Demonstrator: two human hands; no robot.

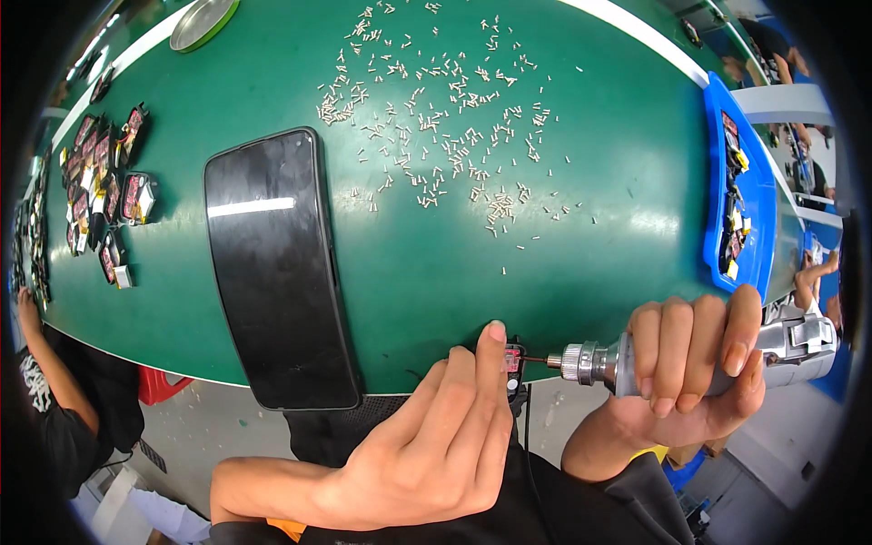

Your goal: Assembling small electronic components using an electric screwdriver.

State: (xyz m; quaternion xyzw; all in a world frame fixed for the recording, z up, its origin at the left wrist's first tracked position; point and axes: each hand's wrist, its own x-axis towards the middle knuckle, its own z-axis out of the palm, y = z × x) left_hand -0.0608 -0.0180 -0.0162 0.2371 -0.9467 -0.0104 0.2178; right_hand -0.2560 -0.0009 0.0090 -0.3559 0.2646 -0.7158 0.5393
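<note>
At the table's near edge, my left hand (436,445) grips a small dark electronic module (514,365) with a pinkish-red part, its fingertips on the module's left side. My right hand (695,359) is wrapped round a grey and silver electric screwdriver (595,363), held nearly level. The screwdriver's thin bit points left and reaches the module's right side; whether it sits in a screw is too small to tell. Many small silver screws (459,150) lie scattered over the green table (599,245) beyond my hands.
A black phone-shaped slab (272,263) lies left of my hands. Similar modules (91,173) are heaped at the far left, and more lie in a blue tray (763,227) at the right. A round metal dish (202,23) stands at the back left. Other people sit at both sides.
</note>
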